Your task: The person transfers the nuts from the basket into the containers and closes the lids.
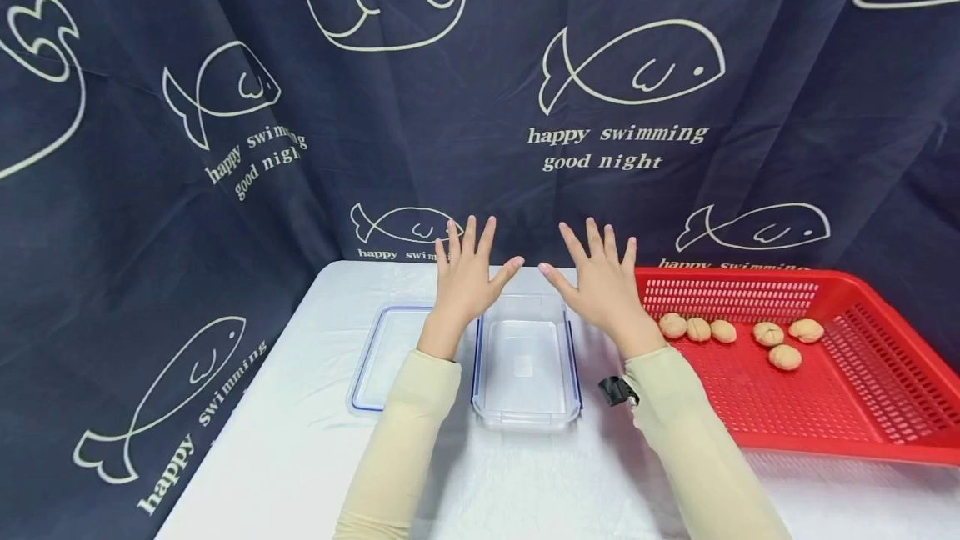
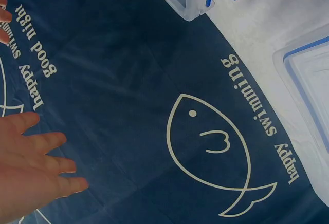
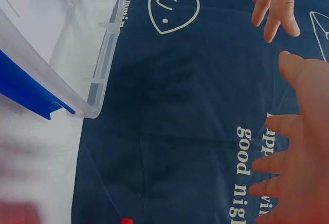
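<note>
Both hands are raised with fingers spread, holding nothing. In the head view the left hand [image 1: 467,282] is above the left rear of a clear plastic container [image 1: 522,419], and the right hand [image 1: 603,290] is above its right rear. Their thumbs point toward each other with a gap between. The container has blue side clips and stands uncovered, with nothing visible inside. To its left lies a clear lid [image 1: 386,357] with a blue seal, partly behind the left forearm. The wrist views show the left hand [image 2: 31,167] and right hand [image 3: 303,147] apart from the container.
A red perforated basket [image 1: 787,442] stands on the right, behind the right forearm. Several walnuts [image 1: 785,357] lie in it. A white cloth covers the table [image 1: 300,440]. A dark blue curtain [image 1: 480,140] with fish drawings hangs behind and to the left.
</note>
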The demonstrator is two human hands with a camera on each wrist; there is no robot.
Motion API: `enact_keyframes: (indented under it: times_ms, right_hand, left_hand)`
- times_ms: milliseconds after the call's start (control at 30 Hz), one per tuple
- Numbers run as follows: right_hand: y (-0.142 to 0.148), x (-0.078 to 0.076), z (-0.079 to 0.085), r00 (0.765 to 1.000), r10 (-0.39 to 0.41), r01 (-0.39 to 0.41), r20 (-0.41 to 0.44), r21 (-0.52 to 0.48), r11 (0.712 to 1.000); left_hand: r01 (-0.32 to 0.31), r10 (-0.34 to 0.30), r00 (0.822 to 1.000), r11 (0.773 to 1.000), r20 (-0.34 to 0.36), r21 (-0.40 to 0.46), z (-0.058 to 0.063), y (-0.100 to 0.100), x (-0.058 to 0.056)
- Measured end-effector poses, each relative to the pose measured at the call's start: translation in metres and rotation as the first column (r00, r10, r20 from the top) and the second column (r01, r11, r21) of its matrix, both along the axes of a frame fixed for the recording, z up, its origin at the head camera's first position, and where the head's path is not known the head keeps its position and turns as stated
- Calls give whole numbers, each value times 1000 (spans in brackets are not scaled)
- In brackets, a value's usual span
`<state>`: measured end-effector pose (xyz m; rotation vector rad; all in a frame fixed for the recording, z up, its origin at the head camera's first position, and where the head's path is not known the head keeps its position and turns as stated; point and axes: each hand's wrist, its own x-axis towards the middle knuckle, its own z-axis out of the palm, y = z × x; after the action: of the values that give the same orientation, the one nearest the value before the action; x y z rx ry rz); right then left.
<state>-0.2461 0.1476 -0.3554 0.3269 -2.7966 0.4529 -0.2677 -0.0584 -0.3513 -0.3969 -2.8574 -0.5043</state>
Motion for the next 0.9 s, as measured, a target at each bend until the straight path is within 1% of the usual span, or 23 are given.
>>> enact_keyframes:
  times_ms: [133, 267, 467, 567, 633, 733, 900]
  right_hand:
    - [2, 0, 3, 999, 19, -20, -30, -17, 1000]
    - [5, 1, 6, 998, 43, -44, -40, -37, 998]
    - [12, 1, 12, 997, 66, -69, -48, -58, 996]
    - [16, 1, 15, 995, 76, -80, -59, -72, 994]
    - [19, 1, 17, 995, 80, -85, -63, -77, 993]
    - [23, 1, 20, 994, 84, -89, -69, -87, 992]
    - [31, 1, 24, 991, 96, -107, -94, -114, 988]
  left_hand:
    - [18, -18, 1000, 999, -2, 41, 2, -2, 2]
    - [44, -44, 999, 995, -2, 90, 3, -3, 3]
    - [85, -83, 996, 982, -17, 168, 1, -5, 5]
    - [107, -104, 994, 972, -24, 211, 0, -6, 5]
    - [127, -123, 992, 961, -29, 247, -1, -7, 6]
    - [159, -158, 987, 936, -29, 314, -4, -9, 7]
    - [194, -209, 978, 874, -16, 445, -9, -14, 8]
